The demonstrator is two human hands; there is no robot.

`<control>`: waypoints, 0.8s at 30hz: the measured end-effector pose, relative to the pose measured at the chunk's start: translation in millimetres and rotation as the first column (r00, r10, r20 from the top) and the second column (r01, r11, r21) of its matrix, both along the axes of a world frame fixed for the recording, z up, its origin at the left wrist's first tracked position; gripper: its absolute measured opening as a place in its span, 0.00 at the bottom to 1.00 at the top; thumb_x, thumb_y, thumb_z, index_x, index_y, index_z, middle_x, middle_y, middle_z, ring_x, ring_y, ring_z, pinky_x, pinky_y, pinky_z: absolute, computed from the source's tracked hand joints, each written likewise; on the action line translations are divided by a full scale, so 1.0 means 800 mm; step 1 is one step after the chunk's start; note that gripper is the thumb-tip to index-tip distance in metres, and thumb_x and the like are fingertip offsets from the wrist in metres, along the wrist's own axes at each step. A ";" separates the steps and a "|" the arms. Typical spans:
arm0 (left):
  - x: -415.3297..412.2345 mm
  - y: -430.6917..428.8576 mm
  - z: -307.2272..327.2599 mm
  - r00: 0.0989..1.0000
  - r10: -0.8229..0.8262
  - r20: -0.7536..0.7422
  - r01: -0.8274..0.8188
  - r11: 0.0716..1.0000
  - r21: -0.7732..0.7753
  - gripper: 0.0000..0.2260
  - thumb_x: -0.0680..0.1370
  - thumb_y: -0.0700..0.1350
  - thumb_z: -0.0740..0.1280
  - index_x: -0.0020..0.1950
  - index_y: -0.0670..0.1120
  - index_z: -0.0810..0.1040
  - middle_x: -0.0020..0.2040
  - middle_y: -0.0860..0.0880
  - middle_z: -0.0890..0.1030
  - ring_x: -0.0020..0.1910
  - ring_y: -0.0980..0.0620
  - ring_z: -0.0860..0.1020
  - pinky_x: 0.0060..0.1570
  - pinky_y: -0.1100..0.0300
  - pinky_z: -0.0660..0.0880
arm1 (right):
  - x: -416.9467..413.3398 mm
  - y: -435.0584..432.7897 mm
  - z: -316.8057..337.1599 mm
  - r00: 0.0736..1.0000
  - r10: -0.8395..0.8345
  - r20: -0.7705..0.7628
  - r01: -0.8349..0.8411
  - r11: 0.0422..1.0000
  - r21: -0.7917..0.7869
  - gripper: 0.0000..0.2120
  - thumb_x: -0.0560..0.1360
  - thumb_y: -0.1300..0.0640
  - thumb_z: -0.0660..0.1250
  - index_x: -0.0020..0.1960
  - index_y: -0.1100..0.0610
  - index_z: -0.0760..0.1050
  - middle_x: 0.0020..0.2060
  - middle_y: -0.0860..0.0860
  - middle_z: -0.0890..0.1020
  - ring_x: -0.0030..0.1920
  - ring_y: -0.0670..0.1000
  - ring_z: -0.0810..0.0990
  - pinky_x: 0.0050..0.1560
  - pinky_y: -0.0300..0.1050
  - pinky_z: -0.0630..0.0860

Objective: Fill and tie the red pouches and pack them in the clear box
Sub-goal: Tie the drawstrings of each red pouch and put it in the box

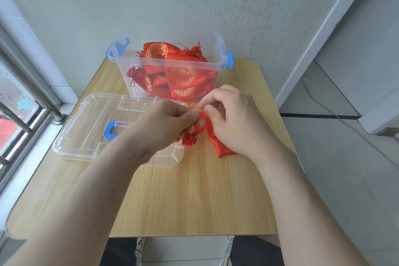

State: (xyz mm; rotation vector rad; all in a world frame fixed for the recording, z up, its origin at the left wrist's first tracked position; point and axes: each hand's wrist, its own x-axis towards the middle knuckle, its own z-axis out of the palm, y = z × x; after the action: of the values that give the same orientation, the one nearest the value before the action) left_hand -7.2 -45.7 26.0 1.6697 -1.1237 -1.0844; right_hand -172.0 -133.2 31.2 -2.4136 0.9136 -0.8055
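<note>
A red pouch with gold print lies on the wooden table, mostly hidden under my right hand. My left hand pinches its red drawstring at the gathered neck, and a red ruffled end hangs below my fingers. My right thumb and forefinger pinch the drawstring's other strand just above. Behind my hands stands the clear box with blue latches, holding several red pouches with gold round emblems.
The box's clear lid with a blue handle lies flat on the table to the left, partly under my left forearm. A window with metal bars is at the far left. A wall rises right behind the box.
</note>
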 end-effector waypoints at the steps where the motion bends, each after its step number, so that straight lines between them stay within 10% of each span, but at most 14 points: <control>1: 0.000 0.001 0.001 1.000 -0.011 -0.001 0.011 1.000 0.005 0.15 0.86 0.47 0.66 0.46 0.41 0.86 0.35 0.50 0.81 0.32 0.55 0.74 0.36 0.63 0.71 | 0.001 0.003 0.001 1.000 0.023 0.011 -0.023 1.000 0.015 0.08 0.77 0.62 0.71 0.51 0.50 0.83 0.45 0.41 0.79 0.46 0.39 0.80 0.48 0.31 0.74; 7: 0.003 0.003 0.003 0.999 -0.009 -0.052 0.009 1.000 -0.003 0.13 0.85 0.48 0.68 0.50 0.44 0.89 0.46 0.32 0.84 0.41 0.46 0.77 0.44 0.53 0.73 | 0.004 0.012 0.003 0.989 0.121 0.088 -0.128 0.988 0.087 0.12 0.70 0.61 0.80 0.50 0.50 0.83 0.40 0.45 0.85 0.39 0.46 0.83 0.40 0.35 0.78; 18: 0.005 -0.002 0.015 0.903 0.074 -0.423 -0.057 0.997 0.053 0.09 0.76 0.30 0.63 0.53 0.37 0.79 0.48 0.41 0.76 0.38 0.47 0.73 0.36 0.57 0.68 | 0.015 -0.001 -0.022 0.995 0.086 0.046 -0.078 0.986 -0.150 0.07 0.77 0.59 0.77 0.55 0.53 0.89 0.43 0.50 0.82 0.43 0.51 0.83 0.45 0.53 0.80; 24: 0.013 0.004 0.009 0.959 0.269 -0.086 -0.270 0.963 -0.005 0.25 0.61 0.34 0.79 0.55 0.44 0.77 0.52 0.44 0.82 0.39 0.48 0.82 0.41 0.55 0.78 | 0.013 0.003 -0.012 1.000 0.031 0.001 -0.031 0.997 0.070 0.05 0.80 0.56 0.74 0.47 0.52 0.89 0.38 0.46 0.85 0.40 0.48 0.81 0.46 0.48 0.75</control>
State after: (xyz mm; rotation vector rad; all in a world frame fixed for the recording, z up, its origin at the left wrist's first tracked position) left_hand 2.8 -42.6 33.3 1.6905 -0.8205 -0.9579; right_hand -161.9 -130.7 21.6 -2.3614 0.8872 -0.7498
